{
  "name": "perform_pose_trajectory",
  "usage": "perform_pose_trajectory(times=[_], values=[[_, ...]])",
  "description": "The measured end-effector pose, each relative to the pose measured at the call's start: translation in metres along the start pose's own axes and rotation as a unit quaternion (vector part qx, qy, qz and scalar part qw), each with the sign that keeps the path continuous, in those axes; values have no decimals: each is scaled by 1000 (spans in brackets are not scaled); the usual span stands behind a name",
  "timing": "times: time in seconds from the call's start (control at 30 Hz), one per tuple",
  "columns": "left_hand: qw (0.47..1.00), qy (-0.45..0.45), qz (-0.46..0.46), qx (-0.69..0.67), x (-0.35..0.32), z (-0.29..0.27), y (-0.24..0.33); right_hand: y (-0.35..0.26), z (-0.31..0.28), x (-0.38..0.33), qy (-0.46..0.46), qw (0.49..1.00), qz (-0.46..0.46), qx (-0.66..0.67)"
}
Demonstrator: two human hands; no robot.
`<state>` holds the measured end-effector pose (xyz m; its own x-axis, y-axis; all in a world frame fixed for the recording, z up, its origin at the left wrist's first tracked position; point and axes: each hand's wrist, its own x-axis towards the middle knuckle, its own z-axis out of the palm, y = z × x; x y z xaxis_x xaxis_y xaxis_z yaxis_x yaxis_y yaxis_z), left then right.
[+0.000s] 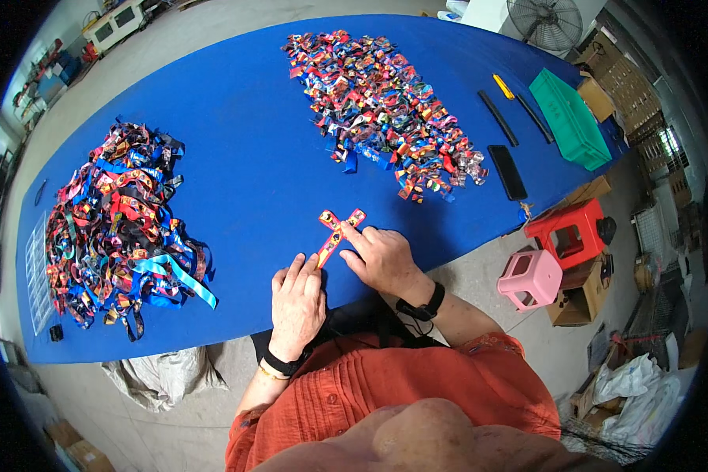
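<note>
A patterned ribbon strip [330, 248], red and yellow with dark figures, lies crossed over itself on the blue table near its front edge. Stretched out flat, the fingers of my left hand [297, 303] rest at its lower end; the thumb is hidden. My right hand [385, 259] touches the strip near the crossing with its index fingertip. Its thumb stands apart from that finger, and the other fingers are partly curled. Beyond my hands lies a wide spread of small folded ribbon pieces [385, 118]. To the left is a tangled heap of loose printed ribbons [126, 228].
At the right of the blue table [236, 102] lie a black phone [507, 172], dark bars [499, 118], a yellow cutter [503, 86] and a green crate [568, 118]. Pink [530, 279] and red [568, 234] stools stand beyond its right edge. A clear tray [38, 271] lies far left.
</note>
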<state>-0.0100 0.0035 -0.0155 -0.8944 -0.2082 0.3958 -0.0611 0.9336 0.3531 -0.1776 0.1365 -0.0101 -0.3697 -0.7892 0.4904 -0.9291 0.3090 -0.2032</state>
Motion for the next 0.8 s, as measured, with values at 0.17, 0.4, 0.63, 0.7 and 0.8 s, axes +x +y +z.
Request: perform_pose_trajectory(times=[0.17,0.4,0.63,0.7,0.8], values=[[1000,-4,1,6,-1,-1,0,-2,-1,1,-9,1000,1,-3],[1000,2,7,21,-1,0,-1,-3,-3,0,-24,1000,3,-10],[1000,5,9,15,-2,3,-3,-2,-3,1,-26,1000,4,-8],[1000,3,4,17,-2,3,-2,-2,-2,2,-28,1000,3,-7],[1000,-8,-3,29,0,-1,0,-1,0,0,-29,1000,5,-8]])
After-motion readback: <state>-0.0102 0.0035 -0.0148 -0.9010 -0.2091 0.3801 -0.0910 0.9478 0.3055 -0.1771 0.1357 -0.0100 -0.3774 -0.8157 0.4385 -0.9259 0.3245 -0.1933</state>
